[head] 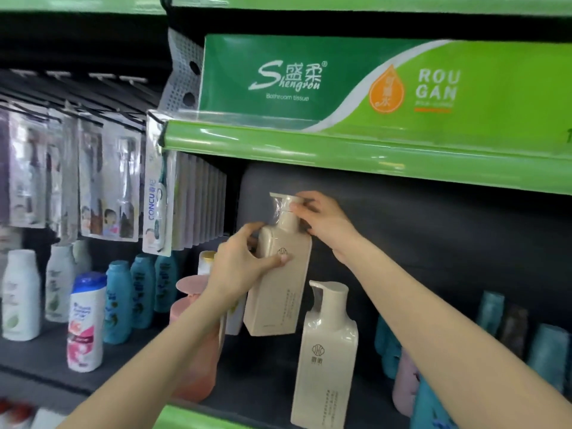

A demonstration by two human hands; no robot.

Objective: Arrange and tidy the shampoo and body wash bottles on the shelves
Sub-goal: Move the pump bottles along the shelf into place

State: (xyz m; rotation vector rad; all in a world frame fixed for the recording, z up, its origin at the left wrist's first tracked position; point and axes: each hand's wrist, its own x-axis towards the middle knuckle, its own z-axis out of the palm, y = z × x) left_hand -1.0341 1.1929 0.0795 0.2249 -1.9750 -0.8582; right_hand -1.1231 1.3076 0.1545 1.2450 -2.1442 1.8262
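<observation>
A cream pump bottle [277, 292] is lifted above the dark shelf [263, 388], tilted slightly. My left hand [238, 261] grips its upper body from the left, thumb across the front near the logo. My right hand [322, 221] pinches the plastic-wrapped pump head from the right. A second matching cream pump bottle [326, 360] stands upright on the shelf just below and right of the held one. A pink pump bottle [192, 308] stands behind my left forearm, partly hidden.
Blue bottles [136, 298], white bottles [21, 295] and a white-and-pink bottle [85, 323] stand on the left shelf. Teal and lilac bottles [548, 354] crowd the right. Hanging toothbrush packs [108, 181] fill the upper left. A green shelf edge [340, 147] overhangs closely above.
</observation>
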